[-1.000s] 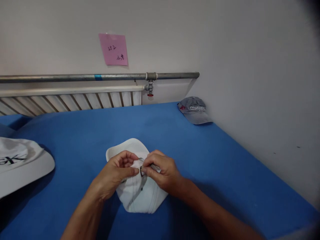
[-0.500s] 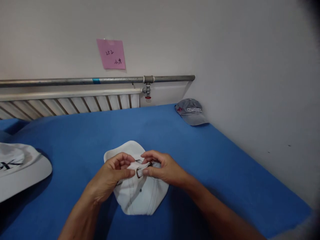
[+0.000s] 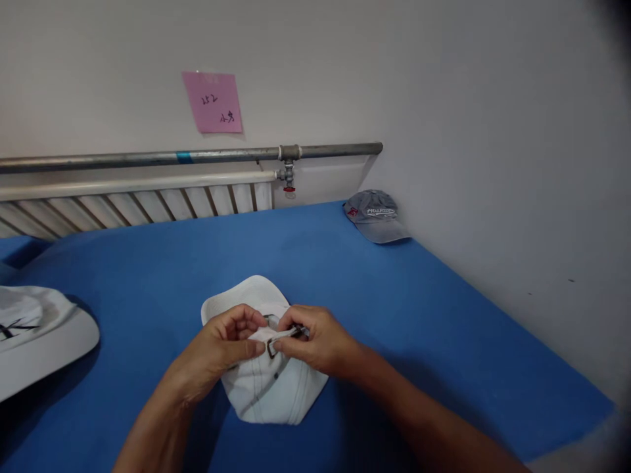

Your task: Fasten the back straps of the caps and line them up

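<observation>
1. Between your fingertips, at the back of the white cap (image 3: 269,394), the thumb and forefinger of your left hand (image 3: 217,351) are pressed together on the thin strap (image 3: 280,337). The fingers of your right hand (image 3: 320,341) are closed on the same strap from the other side. The small metal buckle (image 3: 271,347) sits between the two pinches, and the hands almost touch.
2. The white cap lies on the blue cloth (image 3: 394,309) under both hands, near the front middle. Its crown is toward you and its brim points away.
3. My judgement is that the strap may slip out of the buckle if one pinch loosens, because only fingertips hold it.
4. A hard sideways pull could also slide or turn the cap, since nothing else holds it down.
5. Farther out, a second white cap (image 3: 34,335) lies at the left and a grey cap (image 3: 377,215) sits in the far corner. Both are well apart from your hands.
6. Behind them are a radiator (image 3: 123,203), a pipe (image 3: 148,157) and a pink note (image 3: 213,102) on the wall.
7. Your fingers cover most of the strap, so I cannot tell if it passes through the buckle. The second white cap is cut off by the left edge, and the writing on the note is too small to read.
</observation>
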Demonstrator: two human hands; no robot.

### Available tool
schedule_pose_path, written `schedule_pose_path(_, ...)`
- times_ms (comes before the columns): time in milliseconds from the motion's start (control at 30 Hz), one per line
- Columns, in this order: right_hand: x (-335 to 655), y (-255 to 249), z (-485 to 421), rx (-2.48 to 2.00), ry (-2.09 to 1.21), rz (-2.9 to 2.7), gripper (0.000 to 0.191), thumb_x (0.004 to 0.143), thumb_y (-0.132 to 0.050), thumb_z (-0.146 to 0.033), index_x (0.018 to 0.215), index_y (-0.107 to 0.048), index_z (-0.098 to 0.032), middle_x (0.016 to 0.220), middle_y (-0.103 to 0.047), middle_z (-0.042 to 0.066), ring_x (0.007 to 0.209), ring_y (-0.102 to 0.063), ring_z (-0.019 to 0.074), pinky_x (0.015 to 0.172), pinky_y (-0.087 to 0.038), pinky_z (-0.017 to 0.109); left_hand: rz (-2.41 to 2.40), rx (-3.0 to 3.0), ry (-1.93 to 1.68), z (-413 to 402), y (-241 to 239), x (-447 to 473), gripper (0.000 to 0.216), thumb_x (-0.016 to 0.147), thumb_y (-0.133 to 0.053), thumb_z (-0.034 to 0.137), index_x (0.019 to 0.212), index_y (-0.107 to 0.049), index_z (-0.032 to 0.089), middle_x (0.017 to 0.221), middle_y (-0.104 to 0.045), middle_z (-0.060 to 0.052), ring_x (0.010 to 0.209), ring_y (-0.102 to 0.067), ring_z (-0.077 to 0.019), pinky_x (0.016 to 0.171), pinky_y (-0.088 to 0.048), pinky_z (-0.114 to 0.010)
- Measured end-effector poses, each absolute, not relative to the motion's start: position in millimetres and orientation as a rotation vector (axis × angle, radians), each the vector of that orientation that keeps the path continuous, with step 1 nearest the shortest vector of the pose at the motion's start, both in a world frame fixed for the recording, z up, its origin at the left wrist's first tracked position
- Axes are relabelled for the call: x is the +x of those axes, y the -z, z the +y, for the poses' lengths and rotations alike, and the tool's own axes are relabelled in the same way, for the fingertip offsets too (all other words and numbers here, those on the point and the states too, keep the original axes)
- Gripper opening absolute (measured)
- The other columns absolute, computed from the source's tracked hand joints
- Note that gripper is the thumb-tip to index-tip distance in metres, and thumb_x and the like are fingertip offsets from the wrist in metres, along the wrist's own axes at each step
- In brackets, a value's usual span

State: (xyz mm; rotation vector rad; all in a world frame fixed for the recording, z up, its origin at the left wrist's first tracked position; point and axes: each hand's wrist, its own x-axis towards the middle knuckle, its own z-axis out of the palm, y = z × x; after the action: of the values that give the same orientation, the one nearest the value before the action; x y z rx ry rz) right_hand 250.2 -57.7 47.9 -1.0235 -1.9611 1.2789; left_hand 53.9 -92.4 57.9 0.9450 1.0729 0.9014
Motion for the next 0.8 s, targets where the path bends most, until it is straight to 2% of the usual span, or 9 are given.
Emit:
schedule_pose_path(233,242,-47,-69,-1.101,-0.902,-2.154,0.006,0.068,-0.063,-0.016,0.071,-0.058,-0.017,0.071,-0.059,-0.002,0.062,-0.048,0.0102,0.059,-0.034,0.023,1.143,1.030,-0.836,-93,-61,58,0.029,0.063,-0.077,0.016,0.086,-0.060,0.017,0.080,-0.064,0.002,0.067,-0.054,-0.0079,0.061,-0.042,-0.020)
schedule_pose_path(333,242,-48,-71,-1.081,-0.924,-2.102,0.006,0.067,-0.063,-0.016,0.070,-0.058,-0.018,0.070,-0.057,-0.003,0.061,-0.048,0.0098,0.058,-0.034,0.023,1.157,1.075,-0.836,-93,-61,55,0.027,0.066,-0.076,0.021,0.087,-0.060,0.018,0.079,-0.063,0.002,0.068,-0.056,-0.0092,0.062,-0.043,-0.021)
schedule_pose_path(433,245,-50,-67,-1.082,-1.079,-1.954,0.008,0.067,-0.063,-0.014,0.067,-0.056,-0.018,0.067,-0.056,-0.004,0.060,-0.048,0.0091,0.056,-0.034,0.021,1.205,1.260,-0.900,-94,-64,53,0.020,0.074,-0.072,0.029,0.089,-0.062,0.021,0.093,-0.065,0.000,0.085,-0.060,-0.0140,0.074,-0.046,-0.026)
schedule_pose_path(533,249,-55,-63,-1.097,-1.100,-1.864,0.011,0.067,-0.063,-0.012,0.065,-0.054,-0.018,0.064,-0.053,-0.005,0.059,-0.046,0.0083,0.056,-0.035,0.020,1.319,1.589,-0.927,-97,-68,56,0.018,0.078,-0.068,0.033,0.093,-0.065,0.024,0.111,-0.064,-0.002,0.106,-0.056,-0.0193,0.089,-0.043,-0.030)
schedule_pose_path(667,252,-59,-62,-1.101,-1.086,-1.862,0.011,0.067,-0.064,-0.013,0.064,-0.054,-0.018,0.063,-0.052,-0.006,0.058,-0.045,0.0080,0.055,-0.035,0.019,1.438,1.697,-0.744,-100,-74,63,0.027,0.079,-0.066,0.039,0.101,-0.064,0.024,0.095,-0.067,-0.001,0.087,-0.059,-0.0181,0.074,-0.045,-0.028)
schedule_pose_path(800,252,-59,-63,-1.058,-1.124,-1.899,0.010,0.067,-0.063,-0.011,0.065,-0.055,-0.017,0.063,-0.053,-0.005,0.059,-0.046,0.0081,0.055,-0.035,0.019,1.376,1.649,-0.601,-100,-73,61,0.027,0.084,-0.057,0.045,0.087,-0.066,0.019,0.075,-0.062,0.001,0.068,-0.053,-0.0143,0.060,-0.039,-0.025)
